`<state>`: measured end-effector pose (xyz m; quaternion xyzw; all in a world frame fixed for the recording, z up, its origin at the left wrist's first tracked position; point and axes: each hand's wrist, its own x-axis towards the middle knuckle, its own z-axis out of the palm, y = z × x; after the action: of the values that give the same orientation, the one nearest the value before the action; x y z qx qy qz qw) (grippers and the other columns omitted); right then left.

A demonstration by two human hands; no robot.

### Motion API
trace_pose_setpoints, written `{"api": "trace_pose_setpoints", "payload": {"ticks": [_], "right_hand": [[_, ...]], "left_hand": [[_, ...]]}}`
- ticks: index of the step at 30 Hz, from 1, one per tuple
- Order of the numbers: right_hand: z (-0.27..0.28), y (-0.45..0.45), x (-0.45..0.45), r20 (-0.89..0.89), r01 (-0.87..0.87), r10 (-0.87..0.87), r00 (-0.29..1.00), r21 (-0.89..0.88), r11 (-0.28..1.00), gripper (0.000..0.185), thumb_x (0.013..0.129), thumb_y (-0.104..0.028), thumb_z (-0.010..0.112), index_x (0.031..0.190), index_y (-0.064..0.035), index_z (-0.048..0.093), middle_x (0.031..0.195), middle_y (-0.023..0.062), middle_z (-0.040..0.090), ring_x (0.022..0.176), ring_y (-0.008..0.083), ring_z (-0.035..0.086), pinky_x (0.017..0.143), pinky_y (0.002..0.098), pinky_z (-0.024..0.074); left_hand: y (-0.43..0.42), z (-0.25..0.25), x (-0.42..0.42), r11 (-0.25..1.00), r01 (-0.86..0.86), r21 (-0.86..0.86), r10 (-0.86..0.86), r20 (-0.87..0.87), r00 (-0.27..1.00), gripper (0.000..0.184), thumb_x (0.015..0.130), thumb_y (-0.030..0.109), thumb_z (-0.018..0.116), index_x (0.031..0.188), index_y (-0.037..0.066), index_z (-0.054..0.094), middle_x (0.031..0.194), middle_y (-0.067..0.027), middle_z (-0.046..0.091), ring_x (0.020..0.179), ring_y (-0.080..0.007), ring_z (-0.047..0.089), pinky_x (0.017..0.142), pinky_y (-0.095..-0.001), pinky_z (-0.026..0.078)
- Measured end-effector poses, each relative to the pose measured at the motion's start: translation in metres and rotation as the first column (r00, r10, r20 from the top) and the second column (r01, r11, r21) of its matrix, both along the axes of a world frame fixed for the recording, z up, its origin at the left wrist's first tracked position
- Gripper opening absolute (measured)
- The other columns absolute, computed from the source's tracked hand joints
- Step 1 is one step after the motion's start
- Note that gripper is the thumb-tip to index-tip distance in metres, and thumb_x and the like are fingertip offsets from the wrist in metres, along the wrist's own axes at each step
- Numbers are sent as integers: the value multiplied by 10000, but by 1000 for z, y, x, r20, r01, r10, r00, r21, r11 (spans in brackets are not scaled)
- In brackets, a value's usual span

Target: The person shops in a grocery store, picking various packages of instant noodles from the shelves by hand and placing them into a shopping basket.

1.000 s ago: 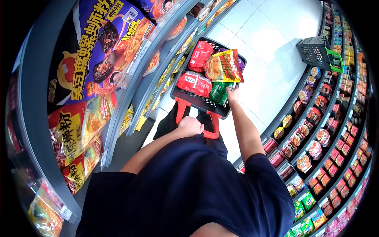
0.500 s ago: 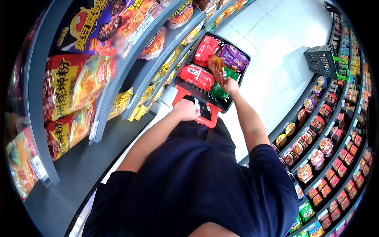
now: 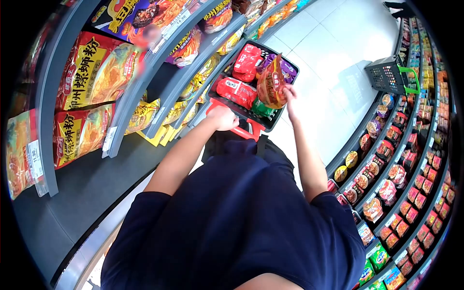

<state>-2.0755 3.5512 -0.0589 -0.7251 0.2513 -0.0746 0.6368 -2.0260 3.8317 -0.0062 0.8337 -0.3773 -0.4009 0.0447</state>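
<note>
Holds red-brown bag (image 3: 271,87) w/ R hand (image 3: 290,95), closed at its R edge approx mid-length. Held over black basket (image 3: 276,116), in front of purple bag (image 3: 287,71) and beside upper red bag (image 3: 247,63); can't tell if touching contents. Points narrow end toward top of view, away from wearer's body; broad end toward green bag (image 3: 262,108). Runs long axis approx top-to-bottom in view, tilted slightly R at top, printed face partly visible. Has lower red bag (image 3: 237,92) to its L, in same basket. Grips red handle (image 3: 247,129) w/ L hand (image 3: 223,118), curled shut, nr basket's near L corner. Beyond, to R: grey basket w/ green handle (image 3: 386,75) nr stocked shelves.
</note>
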Motion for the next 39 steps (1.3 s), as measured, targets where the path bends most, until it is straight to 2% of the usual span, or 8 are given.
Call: {"api": "trace_pose_setpoints", "payload": {"ticks": [1,3,8,15,27,33,38,39], "right_hand": [[26,-2,-2,105,16,-24,994,74,997,162,897,-151,558,973,-20,616,1005,52,627,972,129,570,888,269,432],[47,-25,-8,57,20,-70,996,618,786,118,899,-137,555,960,-38,578,996,32,612,945,111,562,902,273,435],[74,-64,-37,83,1,-154,985,876,482,412,890,-101,587,1252,51,460,1193,170,587,1076,252,600,944,387,499],[96,-66,-58,149,-95,-155,977,945,313,435,906,-119,565,1273,74,435,1212,224,576,1055,293,616,912,420,520],[19,-45,-54,171,-87,-303,937,958,274,360,894,-124,585,1215,3,485,1240,171,568,1108,252,581,977,402,472],[2,7,-29,148,5,-346,927,914,405,67,904,-68,506,894,-9,535,968,123,627,923,212,618,928,352,479],[-30,1,-39,-46,144,-173,984,776,614,111,927,-92,466,852,-46,534,809,48,605,725,139,585,720,268,493],[-68,-14,-47,-117,102,-29,993,680,726,136,931,-106,451,828,-71,532,694,16,560,587,119,532,557,241,448]], "left_hand": [[1,-2,-2,1000,-4,-17,4,5,1000,433,888,407,445,773,83,709,825,-178,668,813,-358,643,765,-458,505],[-1,-2,-2,1000,12,28,-12,10,1000,441,889,421,431,820,89,712,859,-168,673,835,-358,640,780,-452,503],[-2,-9,-5,998,13,66,-15,28,999,460,892,437,413,878,89,715,903,-155,677,863,-350,640,800,-442,506],[-6,-5,-6,997,51,64,-54,51,997,469,898,426,390,879,86,713,934,-157,678,904,-341,636,826,-431,496],[-4,-6,-8,994,95,46,-101,143,985,471,894,407,377,822,82,711,899,-131,689,894,-308,647,831,-418,496],[1,-18,-8,997,69,37,-74,155,985,466,887,414,393,809,85,714,899,-149,683,878,-321,650,811,-432,500],[-3,-8,-7,998,24,51,-29,107,994,463,889,417,396,828,81,709,908,-153,681,882,-321,647,815,-441,497],[-3,-9,-6,998,33,50,-39,116,992,461,890,417,397,833,83,709,914,-151,681,885,-321,647,818,-440,496]]}}
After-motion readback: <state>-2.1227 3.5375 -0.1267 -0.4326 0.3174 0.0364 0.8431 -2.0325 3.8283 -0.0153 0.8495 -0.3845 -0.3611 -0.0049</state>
